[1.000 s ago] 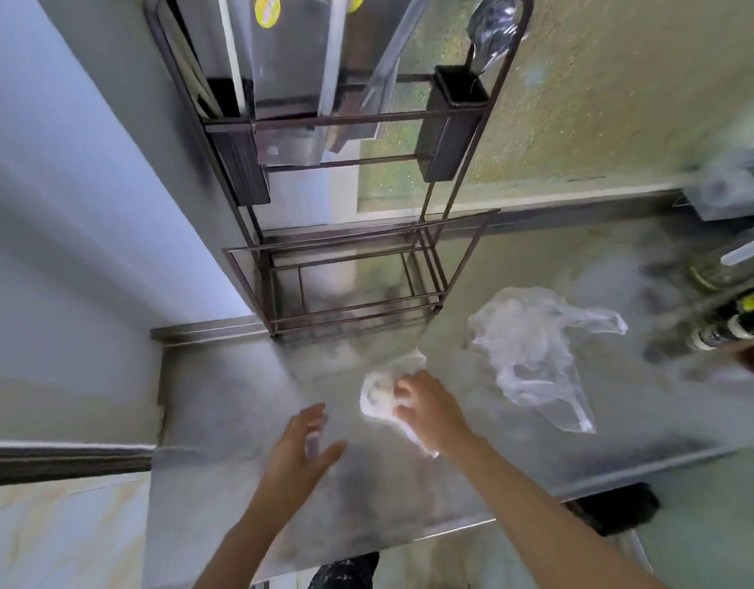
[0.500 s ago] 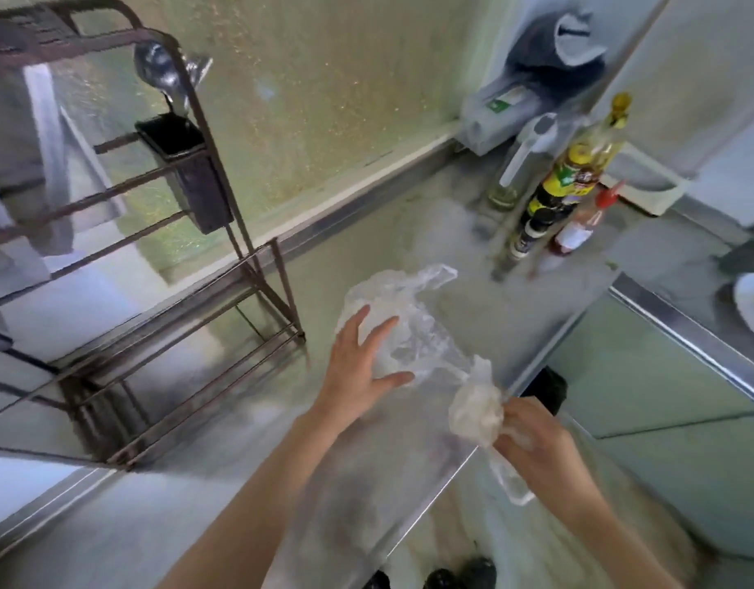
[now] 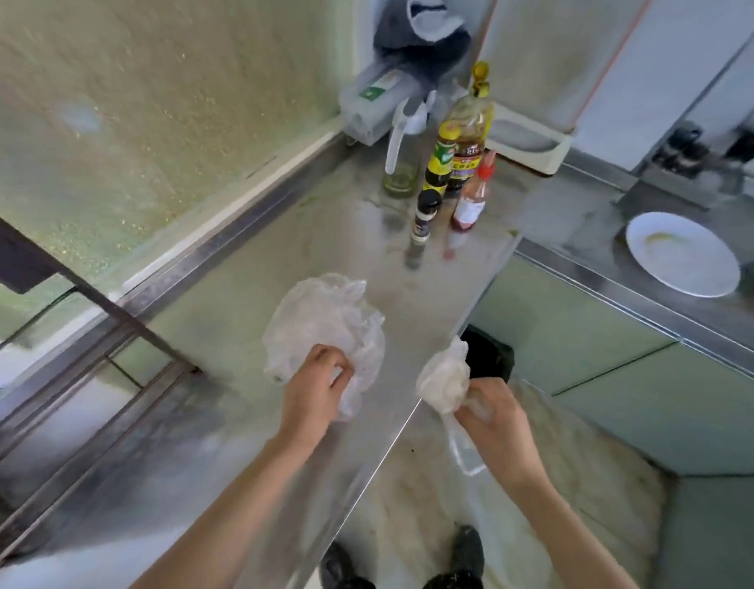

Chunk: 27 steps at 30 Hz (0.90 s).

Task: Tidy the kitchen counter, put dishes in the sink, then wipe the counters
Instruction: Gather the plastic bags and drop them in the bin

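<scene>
At the centre of the frame the left hand grips a crumpled clear plastic bag lying on the steel worktop. Right of it, off the worktop's edge, the right hand clutches a white wad. A plate sits at the far right.

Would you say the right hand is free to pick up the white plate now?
Probably not yet: the right hand grips a plastic wad, though nothing stands between it and the plate.

Bag on counter, bottles behind, plate right, perhaps in sink.
</scene>
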### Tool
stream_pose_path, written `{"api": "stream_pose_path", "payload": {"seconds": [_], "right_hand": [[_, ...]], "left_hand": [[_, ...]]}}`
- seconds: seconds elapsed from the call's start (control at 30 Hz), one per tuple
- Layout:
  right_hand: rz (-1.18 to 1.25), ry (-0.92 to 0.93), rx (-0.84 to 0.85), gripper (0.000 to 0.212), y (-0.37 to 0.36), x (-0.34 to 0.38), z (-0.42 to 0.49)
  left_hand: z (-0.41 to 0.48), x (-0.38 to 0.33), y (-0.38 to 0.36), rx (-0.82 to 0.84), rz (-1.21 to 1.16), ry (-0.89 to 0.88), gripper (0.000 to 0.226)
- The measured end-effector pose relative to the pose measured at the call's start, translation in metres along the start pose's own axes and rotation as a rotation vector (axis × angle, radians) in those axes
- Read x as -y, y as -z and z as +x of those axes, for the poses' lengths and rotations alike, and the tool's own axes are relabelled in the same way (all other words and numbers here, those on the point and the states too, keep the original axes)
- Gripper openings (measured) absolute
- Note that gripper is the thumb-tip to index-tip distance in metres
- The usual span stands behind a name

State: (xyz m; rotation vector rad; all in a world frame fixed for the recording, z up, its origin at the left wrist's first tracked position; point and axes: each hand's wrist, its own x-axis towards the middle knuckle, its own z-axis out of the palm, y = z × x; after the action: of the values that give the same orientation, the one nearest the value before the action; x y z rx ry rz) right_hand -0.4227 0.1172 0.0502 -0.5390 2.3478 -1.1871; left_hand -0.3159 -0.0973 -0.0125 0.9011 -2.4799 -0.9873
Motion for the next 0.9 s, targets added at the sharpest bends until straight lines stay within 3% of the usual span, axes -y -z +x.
{"api": "stream_pose_path", "payload": {"seconds": [0.23,0.37,0.5,0.57,0.63,0.7,0.73,0.9], "right_hand": [[0.099,-0.133,-0.043,0.024,0.096,-0.058,0.052],[0.064,-0.138,0.036,0.012,0.154,-0.098,0.096],[-0.029,-0.110,0.110,0.057,0.214,-0.140,0.136],[-0.061,-0.145,0.148,0.064,0.238,-0.159,0.149],[-0.064,-0.186,0.177,0.052,0.256,-0.172,0.159],[-0.053,-0.236,0.204,0.017,0.268,-0.181,0.170],[-0.046,-0.250,0.209,0.010,0.271,-0.187,0.174],[-0.038,-0.298,0.191,0.015,0.275,-0.219,0.183]], "left_hand": [[0.007,-0.101,-0.057,-0.087,-0.321,-0.009,0.035],[0.016,-0.163,-0.111,-0.121,-0.380,0.104,0.028],[0.015,-0.216,-0.171,-0.130,-0.394,0.360,0.019],[0.010,-0.233,-0.198,-0.104,-0.404,0.422,0.016],[0.005,-0.249,-0.219,-0.101,-0.427,0.462,0.015],[0.003,-0.262,-0.240,-0.092,-0.449,0.496,0.014],[0.004,-0.265,-0.249,-0.082,-0.452,0.513,0.013],[0.024,-0.263,-0.296,0.066,-0.420,0.551,0.008]]}}
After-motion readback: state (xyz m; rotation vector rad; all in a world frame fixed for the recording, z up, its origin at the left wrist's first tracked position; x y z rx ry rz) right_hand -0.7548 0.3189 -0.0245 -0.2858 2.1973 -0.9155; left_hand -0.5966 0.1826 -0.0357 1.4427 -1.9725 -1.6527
